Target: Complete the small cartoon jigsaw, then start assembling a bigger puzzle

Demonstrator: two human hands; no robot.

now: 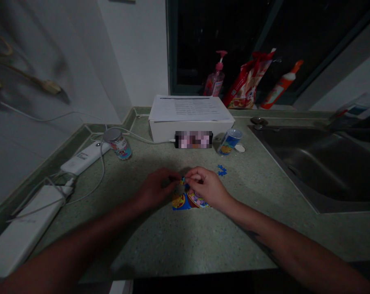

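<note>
A small, partly built colourful jigsaw puzzle (185, 201) lies on the speckled green counter (179, 241) in the middle of the view. My left hand (156, 188) and my right hand (208, 187) meet just above its far edge. Both pinch a small puzzle piece (182, 180) between their fingertips. A few loose blue pieces (222, 170) lie on the counter just right of my right hand. An open blue can (229, 141) lies tipped beside its round lid (239, 148), behind those pieces.
A white box (189, 118) topped with a printed sheet stands at the back. A closed can (119, 143) and white power strips (83, 158) with cables are on the left. A steel sink (322, 163) is on the right. Bottles and a red bag line the windowsill.
</note>
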